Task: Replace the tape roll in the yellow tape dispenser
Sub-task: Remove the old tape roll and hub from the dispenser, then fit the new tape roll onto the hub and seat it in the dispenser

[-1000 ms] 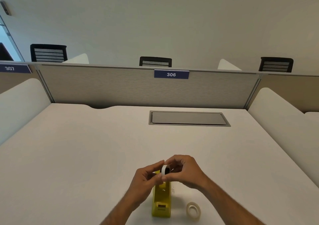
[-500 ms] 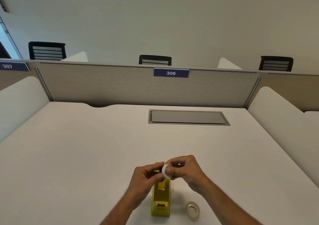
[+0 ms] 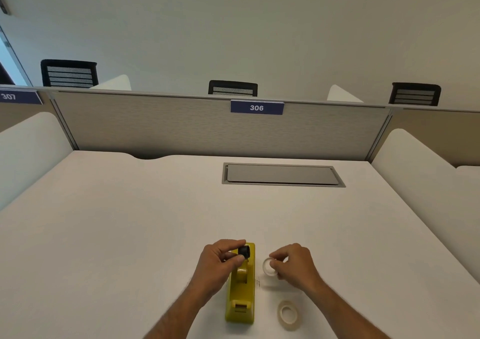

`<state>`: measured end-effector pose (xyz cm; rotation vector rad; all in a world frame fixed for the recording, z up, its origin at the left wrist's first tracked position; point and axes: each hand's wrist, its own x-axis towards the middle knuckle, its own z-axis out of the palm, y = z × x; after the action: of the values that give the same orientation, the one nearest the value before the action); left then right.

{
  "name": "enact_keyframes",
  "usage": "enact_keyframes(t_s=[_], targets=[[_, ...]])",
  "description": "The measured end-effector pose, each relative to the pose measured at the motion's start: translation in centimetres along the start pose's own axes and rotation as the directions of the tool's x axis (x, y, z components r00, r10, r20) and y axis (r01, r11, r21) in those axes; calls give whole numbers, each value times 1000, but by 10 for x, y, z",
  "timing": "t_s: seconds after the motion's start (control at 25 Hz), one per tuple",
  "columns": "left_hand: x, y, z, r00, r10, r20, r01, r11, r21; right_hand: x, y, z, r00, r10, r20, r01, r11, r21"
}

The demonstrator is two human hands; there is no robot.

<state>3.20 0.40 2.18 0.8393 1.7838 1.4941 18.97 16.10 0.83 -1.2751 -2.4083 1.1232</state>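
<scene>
The yellow tape dispenser (image 3: 241, 294) stands on the white desk (image 3: 130, 234) near its front edge, cutter end toward me. My left hand (image 3: 220, 263) pinches a small black spindle core (image 3: 244, 251) over the dispenser's far end. To the right of the dispenser, my right hand (image 3: 293, 266) holds a thin, nearly empty tape ring (image 3: 268, 267) just above the desk. A fuller tape roll (image 3: 287, 312) lies flat on the desk at the front right of the dispenser.
A grey cable hatch (image 3: 283, 174) is set into the desk further back. A fabric partition with the label 306 (image 3: 256, 107) closes the far edge, and white side dividers (image 3: 415, 162) flank the desk.
The two hands have separated: the left keeps the black core above the dispenser, while the right has carried the thin tape ring off it, right and down toward the desk.
</scene>
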Motion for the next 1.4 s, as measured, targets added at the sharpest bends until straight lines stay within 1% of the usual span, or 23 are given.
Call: enact_keyframes(t_s=[0.08, 0.16, 0.28, 0.44, 0.48, 0.52, 0.6, 0.64, 0.76, 0.84, 0.88, 0.92, 0.96, 1.0, 1.08, 1.12, 1.28, 1.4], targets=[[-1, -1, 1, 1000, 3, 16, -3, 1000, 31, 1, 10, 3, 1000, 24, -9, -26, 988, -151], [-2, 0, 2, 1000, -9, 23, 8, 998, 56, 2, 16, 4, 998, 63, 7, -60, 976, -209], [-3, 0, 3, 999, -32, 11, 31, 997, 75, 1, 20, 4, 996, 81, 35, -70, 967, -245], [-6, -1, 4, 999, -50, -6, 51, 995, 82, -17, 15, -3, 998, 39, -45, -48, 979, -200], [-6, 0, 4, 999, -52, -9, 52, 996, 74, -24, 13, -5, 1000, 22, -20, -26, 971, -239], [-7, 0, 3, 999, -51, -11, 52, 996, 66, -32, 11, -6, 999, 19, 41, -5, 953, -304], [-8, 1, 3, 999, -48, -10, 49, 998, 47, -47, 8, -2, 983, 46, 177, 35, 903, -429], [-8, 2, 4, 999, -49, -10, 49, 998, 40, -53, 9, 1, 973, 64, 220, 47, 883, -467], [-10, 2, 6, 998, -55, -15, 56, 998, 40, -63, 11, 6, 964, 73, 254, 57, 881, -469], [-11, 3, 6, 998, -57, -16, 58, 997, 41, -62, 12, 6, 967, 66, 246, 43, 910, -411], [-11, 4, 6, 998, -56, -14, 57, 998, 37, -60, 12, 6, 970, 64, 233, 22, 936, -352], [-11, 4, 6, 999, -53, -10, 53, 998, 29, -58, 11, 6, 976, 69, 208, -17, 970, -242], [-11, 3, 6, 999, -50, -8, 50, 998, 23, -56, 11, 5, 978, 82, 191, -65, 994, -93], [-10, 3, 6, 999, -48, -10, 48, 999, 22, -55, 8, 4, 979, 92, 184, -106, 992, 69], [-10, 2, 7, 999, -46, -15, 46, 999, 25, -51, 3, 0, 979, 72, 192, -131, 941, 313], [-11, 2, 7, 999, -42, -16, 42, 999, 24, -50, 0, -2, 981, 42, 189, -113, 918, 381], [-12, 4, 9, 1000, -6, 9, 5, 1000, 24, -46, -15, -5, 985, -72, 158, -30, 825, 565], [-11, 4, 9, 1000, -3, -4, 4, 1000, 25, -40, -24, -2, 976, -140, 167, 2, 774, 634]])
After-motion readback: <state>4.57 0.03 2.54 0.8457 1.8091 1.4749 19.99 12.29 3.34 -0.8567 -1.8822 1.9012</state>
